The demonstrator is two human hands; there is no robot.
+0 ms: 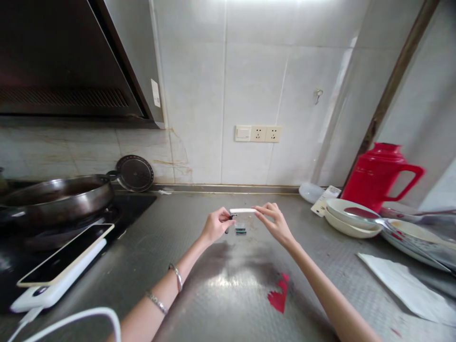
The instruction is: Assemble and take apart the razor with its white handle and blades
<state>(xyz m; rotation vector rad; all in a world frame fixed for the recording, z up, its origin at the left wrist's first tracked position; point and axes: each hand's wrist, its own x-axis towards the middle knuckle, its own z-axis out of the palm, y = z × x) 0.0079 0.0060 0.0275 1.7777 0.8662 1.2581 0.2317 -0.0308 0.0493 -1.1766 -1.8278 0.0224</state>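
Note:
Both my hands are stretched out over the steel counter (228, 285). My right hand (272, 221) pinches one end of a slim white stick-like object (242, 210), held level above the counter. My left hand (215, 224) is closed at the object's other end, fingers pinched on a small dark part there. Right below, on the counter, lies a small dark rectangular piece (241, 230). Two bracelets circle my left wrist.
A dark wok (53, 197) sits on the stove at left, with a phone on a white power bank (59, 266) in front. A red jug (379, 176), stacked bowls (351, 216), paper (402, 285) lie right. A red stain (280, 294) marks the counter.

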